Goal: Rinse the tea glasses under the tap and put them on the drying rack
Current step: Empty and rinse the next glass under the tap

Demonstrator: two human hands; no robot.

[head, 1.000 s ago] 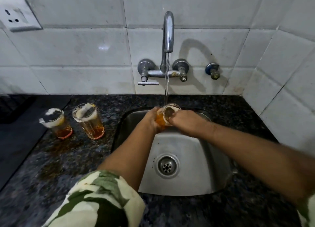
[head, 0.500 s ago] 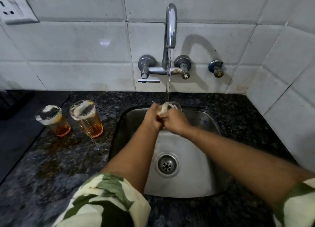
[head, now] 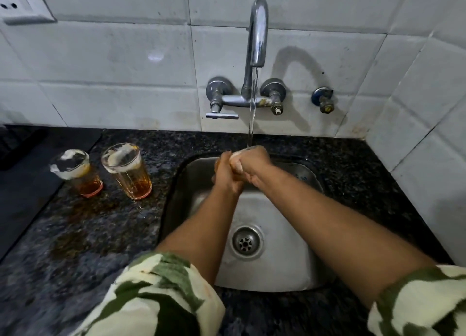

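**Glass held under the running tap**

Both hands meet over the back of the sink [head: 290, 265], right under the water [head: 252, 113] from the tap [head: 257, 32]. The left hand [head: 227, 176] and the right hand [head: 252, 162] wrap their fingers round one tea glass [head: 235, 165]. Only a small pale and amber bit of it shows between them, so I cannot tell which way it points or whether it is tipped. Both forearms reach up from the near edge of the bench [head: 75, 234], with patterned sleeves at the bottom corners.

Two more glasses stand upright on the bench, left of the sink. The far-left glass [head: 77, 171] and the nearer glass [head: 127, 170] both hold some amber tea with white foam near the rim.
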